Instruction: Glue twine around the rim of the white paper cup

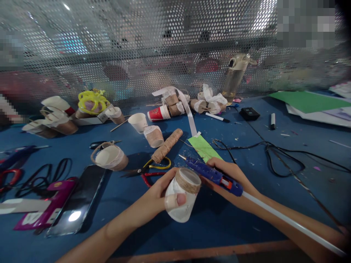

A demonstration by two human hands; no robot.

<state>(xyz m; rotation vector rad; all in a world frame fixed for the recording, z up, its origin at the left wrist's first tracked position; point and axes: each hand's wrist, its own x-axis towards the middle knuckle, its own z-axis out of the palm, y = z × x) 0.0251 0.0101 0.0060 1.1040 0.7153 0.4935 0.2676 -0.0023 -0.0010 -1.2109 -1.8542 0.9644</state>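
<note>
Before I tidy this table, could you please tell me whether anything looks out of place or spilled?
Mildly: the red cups behind the twine roll lie on their side instead of standing, and scraps litter the right of the tabletop like unswept waste. No spill is visible.

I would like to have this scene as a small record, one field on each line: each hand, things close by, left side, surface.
Left hand: holds a white-wrapped cup, tilted, with twine around one end
Right hand: holds a blue glue gun
Close by: twine roll, yellow-handled scissors, green paper strip
Left side: phone
Surface: blue table
</note>
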